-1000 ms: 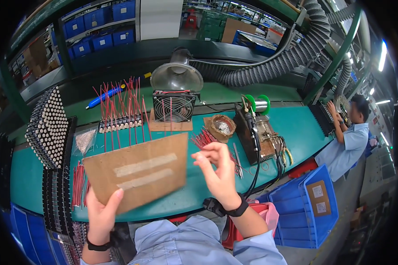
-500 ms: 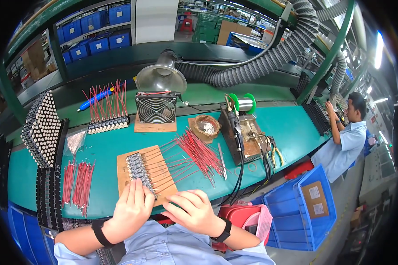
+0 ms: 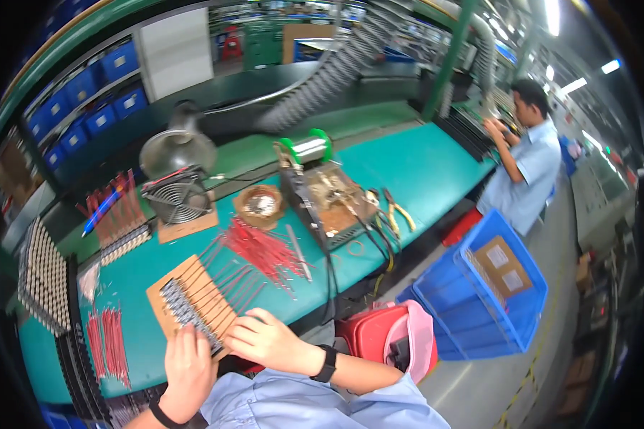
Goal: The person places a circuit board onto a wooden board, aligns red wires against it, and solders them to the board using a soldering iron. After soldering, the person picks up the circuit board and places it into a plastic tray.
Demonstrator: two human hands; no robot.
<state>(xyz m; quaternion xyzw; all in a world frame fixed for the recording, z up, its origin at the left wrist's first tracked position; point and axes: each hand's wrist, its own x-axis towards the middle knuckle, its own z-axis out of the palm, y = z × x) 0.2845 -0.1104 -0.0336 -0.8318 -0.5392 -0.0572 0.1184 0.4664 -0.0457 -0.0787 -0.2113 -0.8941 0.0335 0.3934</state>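
Observation:
A tan board lies tilted on the bench in front of me, bearing a row of small metallic components with red wires reaching off to the right. My left hand is closed at the near end of this row, its fingers together on the components. Beside it my right hand bends its fingers over the board's near right edge, by the last wires. Whatever its fingertips hold is hidden. Beyond the board lies a loose heap of red wires. Two bundles of cut red wires rest at left.
Behind the board stand a fan, a solder pot and a soldering unit with a wire spool. Tweezers and pliers lie nearby. At right are a blue bin and a co-worker.
My view has swung right, so the bench appears shifted left and tilted. My right hand has come closer to the component row, its fingers more bent. My left hand remains on the row.

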